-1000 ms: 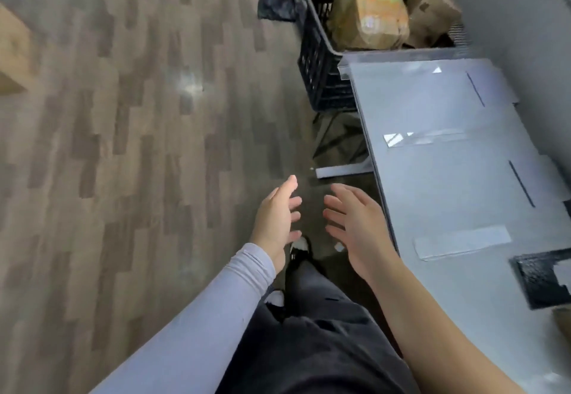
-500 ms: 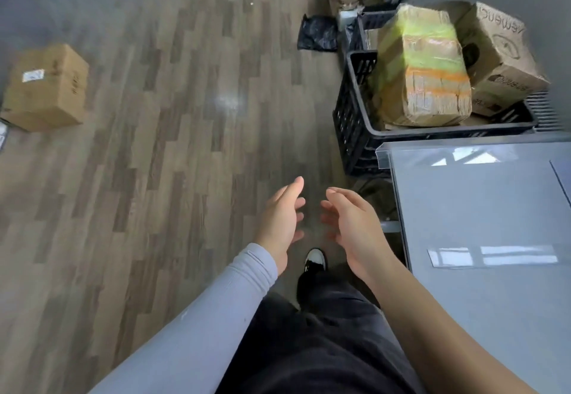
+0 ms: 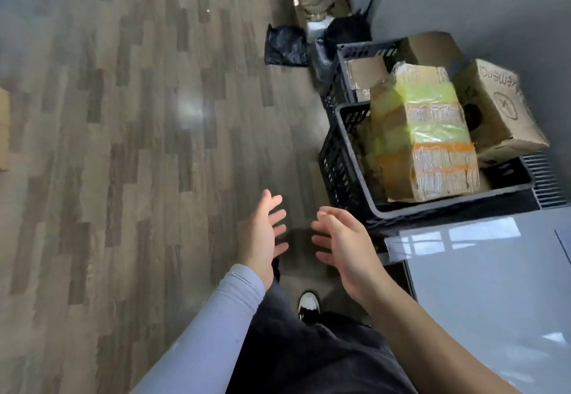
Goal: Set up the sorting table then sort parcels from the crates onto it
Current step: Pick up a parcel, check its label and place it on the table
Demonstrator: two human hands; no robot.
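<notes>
Both hands are held out in front of the person, over the floor, and they hold nothing. The left hand has its fingers spread and loose. The right hand is the same, with its fingers a little bent. The two palms face each other with a gap between them.

The table is at the right. Only its near corner shows; the rest runs off the edge. Its grey top is shiny, so window light hides some of it.

Just past the table stands a black crate. In it sits a big parcel wrapped in yellow and orange tape. A brown box leans beside it, against the wall. The print on that box is upside down and hard to read. The big parcel hides what lies under it.

A second crate stands behind the first, and only part of it shows. Some cardboard lies in it.

Farther back are a black bag and more brown things, too blurry to name.

At the far left edge, a box is nearly all cut off.

One shoe peeks out below the hands.
</notes>
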